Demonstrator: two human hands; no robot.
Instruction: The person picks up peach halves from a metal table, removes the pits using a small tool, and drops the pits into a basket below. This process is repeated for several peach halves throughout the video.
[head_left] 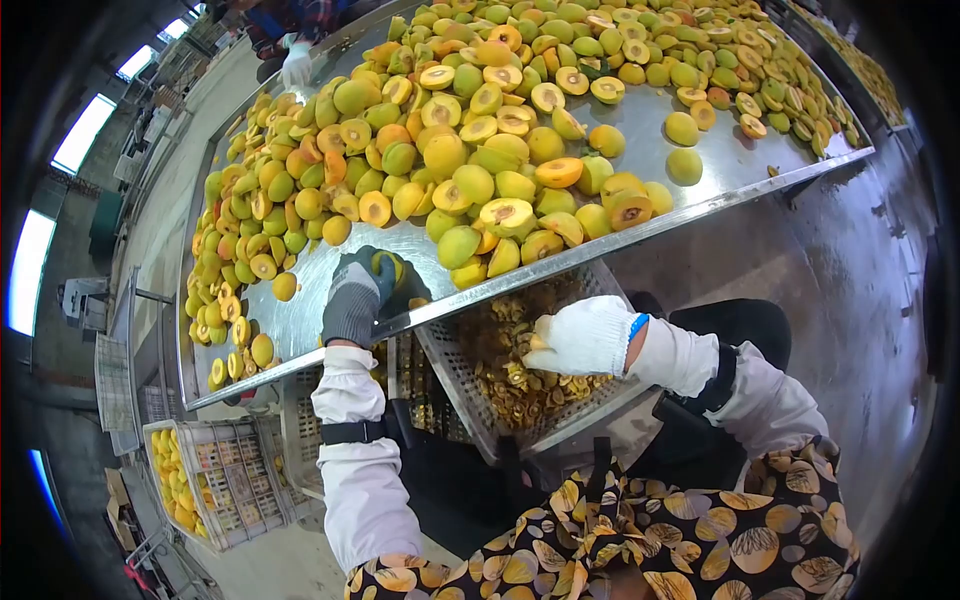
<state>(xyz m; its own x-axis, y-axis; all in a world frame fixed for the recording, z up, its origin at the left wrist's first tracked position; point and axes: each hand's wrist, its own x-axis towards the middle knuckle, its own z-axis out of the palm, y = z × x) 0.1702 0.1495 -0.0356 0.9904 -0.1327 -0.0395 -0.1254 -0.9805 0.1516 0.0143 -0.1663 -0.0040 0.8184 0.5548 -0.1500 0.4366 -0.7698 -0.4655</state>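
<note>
My left hand (358, 295), in a grey knitted glove, is at the near edge of the metal table, its fingers curled round a yellow-green peach (391, 270). My right hand (590, 336), in a white glove with a blue cuff edge, hovers over a grey plastic crate (458, 388). Its fingers are closed, and a small yellowish piece (540, 332) shows at the fingertips; I cannot tell what it is. Brown-yellow peach pits and scraps (525, 385) lie in that crate. Whole and halved peaches (470, 150) are heaped on the table just beyond my left hand.
The steel table (630, 240) has a raised metal rim along its near side. Below it on the left stands a crate of yellow peaches (215, 480). At the far left corner, another person's white-gloved hand (296, 65) reaches to the table. Wet floor lies at the right.
</note>
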